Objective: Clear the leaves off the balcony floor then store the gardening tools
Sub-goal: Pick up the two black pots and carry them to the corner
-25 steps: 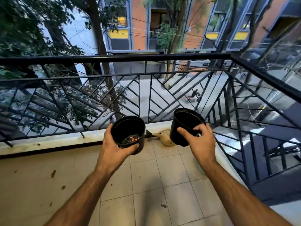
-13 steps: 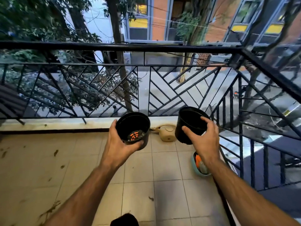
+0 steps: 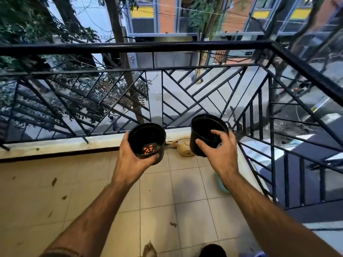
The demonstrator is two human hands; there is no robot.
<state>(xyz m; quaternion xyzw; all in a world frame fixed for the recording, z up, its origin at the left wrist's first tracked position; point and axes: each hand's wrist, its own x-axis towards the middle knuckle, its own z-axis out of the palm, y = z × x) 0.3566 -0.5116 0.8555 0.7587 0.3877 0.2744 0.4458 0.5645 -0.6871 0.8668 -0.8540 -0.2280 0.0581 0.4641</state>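
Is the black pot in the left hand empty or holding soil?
Empty: the left hand tilts the left pot toward the camera, and its slotted bottom shows bare, orange glowing through the drain holes.

Apt balcony: iron railing [image 3: 167, 86], tiled floor [image 3: 157, 191], street below.

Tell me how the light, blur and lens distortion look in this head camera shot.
Head view: dim, even light, only a soft shadow on the beige tiled floor; the black metal railing bows from wide-angle distortion; trees at the edges smear; both round black plastic pots, left and right, and the left hand and right hand look fairly sharp.
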